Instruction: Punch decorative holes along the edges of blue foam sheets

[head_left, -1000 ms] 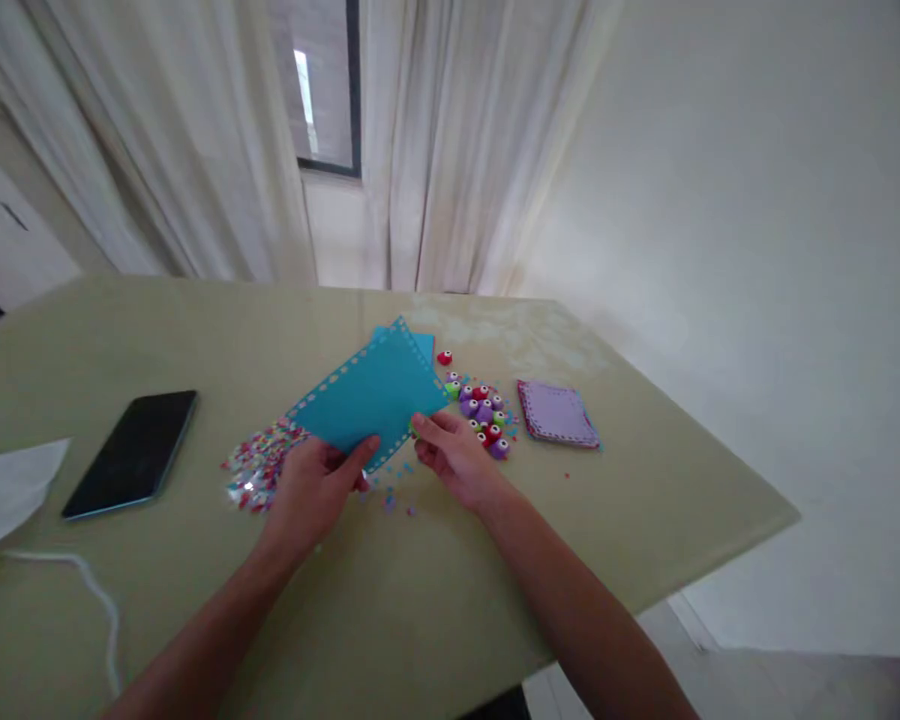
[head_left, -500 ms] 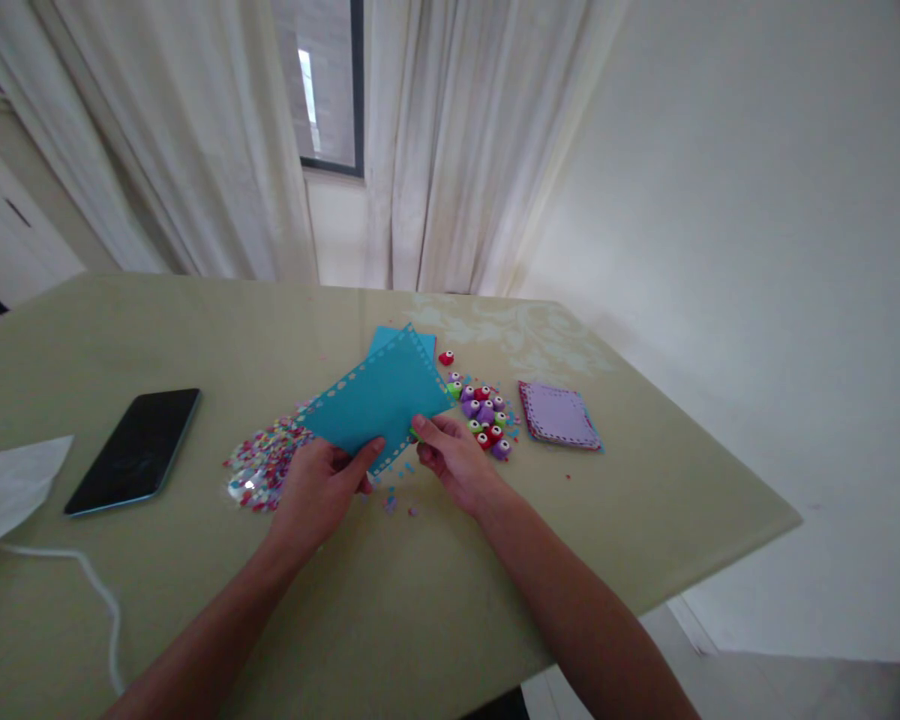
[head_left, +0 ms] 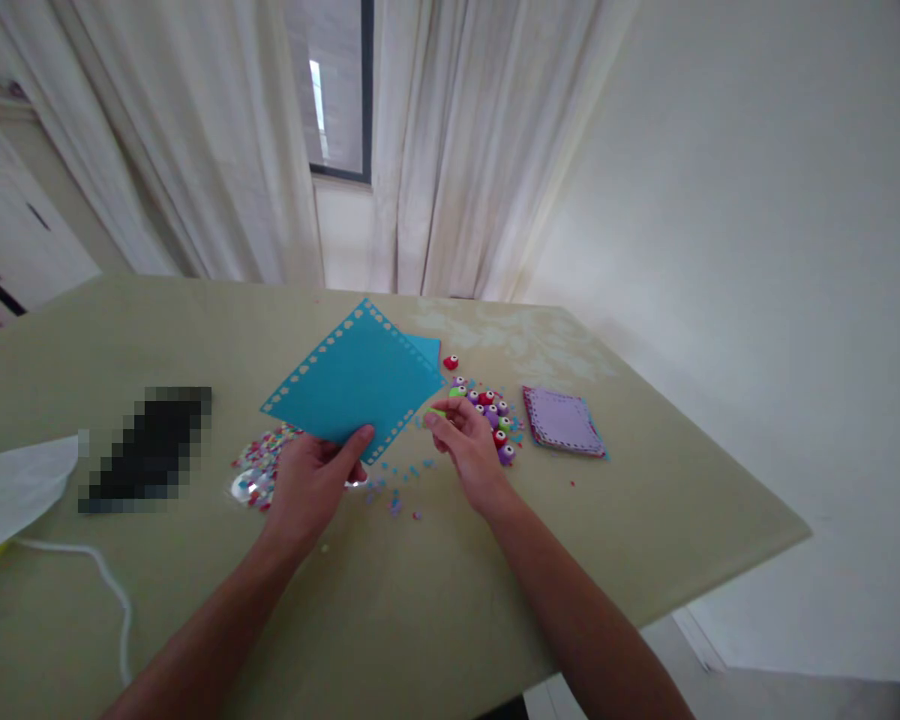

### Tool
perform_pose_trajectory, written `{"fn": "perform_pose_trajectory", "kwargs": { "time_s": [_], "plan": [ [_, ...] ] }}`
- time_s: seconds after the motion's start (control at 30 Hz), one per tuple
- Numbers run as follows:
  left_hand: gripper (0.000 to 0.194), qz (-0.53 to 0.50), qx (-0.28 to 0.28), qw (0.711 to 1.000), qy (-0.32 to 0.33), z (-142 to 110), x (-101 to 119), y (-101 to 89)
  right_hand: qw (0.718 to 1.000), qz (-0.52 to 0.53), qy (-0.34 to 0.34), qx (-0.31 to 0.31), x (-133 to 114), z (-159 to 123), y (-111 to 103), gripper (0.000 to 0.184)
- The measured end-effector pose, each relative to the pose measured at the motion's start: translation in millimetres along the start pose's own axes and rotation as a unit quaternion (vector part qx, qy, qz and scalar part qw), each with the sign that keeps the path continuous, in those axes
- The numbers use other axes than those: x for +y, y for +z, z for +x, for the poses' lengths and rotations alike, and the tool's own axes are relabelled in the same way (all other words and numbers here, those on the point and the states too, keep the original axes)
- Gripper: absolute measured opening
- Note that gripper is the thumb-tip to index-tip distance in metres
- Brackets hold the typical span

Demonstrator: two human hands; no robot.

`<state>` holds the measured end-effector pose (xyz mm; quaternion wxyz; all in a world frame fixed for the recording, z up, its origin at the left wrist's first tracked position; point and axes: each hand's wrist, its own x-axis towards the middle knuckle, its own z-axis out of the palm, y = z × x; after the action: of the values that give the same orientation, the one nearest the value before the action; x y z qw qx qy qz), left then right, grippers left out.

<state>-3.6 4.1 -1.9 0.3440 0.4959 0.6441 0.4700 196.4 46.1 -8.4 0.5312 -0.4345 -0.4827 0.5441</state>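
Blue punched-edge sheet (head_left: 352, 375) pinched in left hand (head_left: 316, 474), slanting forward beyond it above tabletop (head_left: 390, 610); small green piece (head_left: 436, 412) pinched in right hand (head_left: 466, 445), just right of sheet's near edge.

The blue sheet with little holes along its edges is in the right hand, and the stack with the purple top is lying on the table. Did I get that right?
Almost! The blue sheet is in the left hand, not the right hand; the head view shows this. The stack with the purple top is indeed lying on the table.
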Motion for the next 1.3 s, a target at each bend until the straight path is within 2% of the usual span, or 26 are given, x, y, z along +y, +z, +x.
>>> {"fn": "perform_pose_trajectory", "kwargs": {
  "time_s": [0.1, 0.2, 0.27, 0.33, 0.43, 0.5, 0.53, 0.6, 0.63, 0.7, 0.77, 0.83, 0.9, 1.0, 1.07, 1.13, 1.2, 1.3],
  "plan": [
    [0.052, -0.008, 0.005, 1.0, 0.004, 0.7, 0.1, -2.0, 0.979, -0.194, -0.062, -0.03, 8.3, 0.5, -4.4, 0.027],
    [0.051, -0.016, 0.019, 1.0, 0.002, 1.0, 2.9, -5.6, 0.928, -0.352, -0.102, -0.071, 19.4, -4.0, -2.5, 0.027],
    [0.05, -0.023, 0.041, 0.999, -0.006, 2.2, 4.3, -9.0, 0.9, -0.411, -0.117, -0.086, 26.3, -7.7, 2.4, 0.033],
    [0.048, -0.034, 0.065, 0.997, -0.015, 4.2, 4.5, -12.6, 0.904, -0.397, -0.115, -0.111, 31.4, -9.8, 8.3, 0.041],
    [0.046, -0.044, 0.088, 0.995, -0.025, 7.1, 3.1, -16.4, 0.937, -0.303, -0.101, -0.138, 33.2, -7.2, 11.7, 0.048],
    [0.047, -0.043, 0.09, 0.995, -0.026, 7.5, 2.2, -17.3, 0.942, -0.297, -0.109, -0.113, 29.4, -1.2, 6.4, 0.045],
    [0.047, -0.042, 0.088, 0.995, -0.023, 7.1, 2.1, -17.2, 0.933, -0.326, -0.121, -0.087, 26.2, 2.7, 1.4, 0.041],
    [0.046, -0.041, 0.083, 0.996, -0.014, 5.5, 2.6, -16.5, 0.891, -0.427, -0.149, -0.026, 17.9, 11.2, -12.1, 0.034],
    [0.045, -0.04, 0.08, 0.996, -0.011, 4.5, 3.2, -16.0, 0.857, -0.49, -0.159, 0.007, 13.3, 14.9, -19.5, 0.033],
    [0.046, -0.036, 0.073, 0.997, -0.004, 2.7, 4.4, -14.9, 0.785, -0.601, -0.145, 0.048, 4.4, 19.6, -33.3, 0.03],
    [0.049, -0.034, 0.055, 0.998, 0.0, 1.4, 5.2, -13.5, 0.73, -0.67, -0.118, 0.065, -3.4, 20.0, -43.6, 0.025],
    [0.05, -0.035, 0.015, 0.999, 0.0, 0.4, 4.8, -10.7, 0.696, -0.709, -0.098, 0.057, -9.4, 17.2, -49.6, 0.024],
    [0.047, -0.042, -0.063, 0.997, 0.0, -0.8, 2.7, -5.6, 0.675, -0.733, -0.082, 0.03, -13.6, 13.7, -52.1, 0.021],
    [0.041, -0.036, -0.195, 0.98, -0.004, -2.6, -4.0, 5.5, 0.67, -0.739, -0.064, -0.026, -16.4, 11.6, -52.5, 0.013],
    [0.038, -0.011, -0.231, 0.973, -0.006, -2.3, -10.1, 11.9, 0.673, -0.736, -0.064, -0.045, -16.0, 12.3, -52.1, 0.017],
    [0.037, 0.012, -0.219, 0.976, -0.001, 0.4, -16.6, 15.0, 0.671, -0.737, -0.062, -0.049, -14.6, 13.5, -52.1, 0.019],
    [0.036, 0.045, -0.167, 0.985, 0.002, 4.9, -22.4, 14.2, 0.672, -0.737, -0.056, -0.051, -13.3, 14.0, -52.1, 0.02],
    [0.04, 0.072, -0.104, 0.992, -0.005, 10.5, -27.0, 9.5, 0.69, -0.721, -0.051, -0.05, -13.3, 13.2, -51.1, 0.022]
  ]
}}
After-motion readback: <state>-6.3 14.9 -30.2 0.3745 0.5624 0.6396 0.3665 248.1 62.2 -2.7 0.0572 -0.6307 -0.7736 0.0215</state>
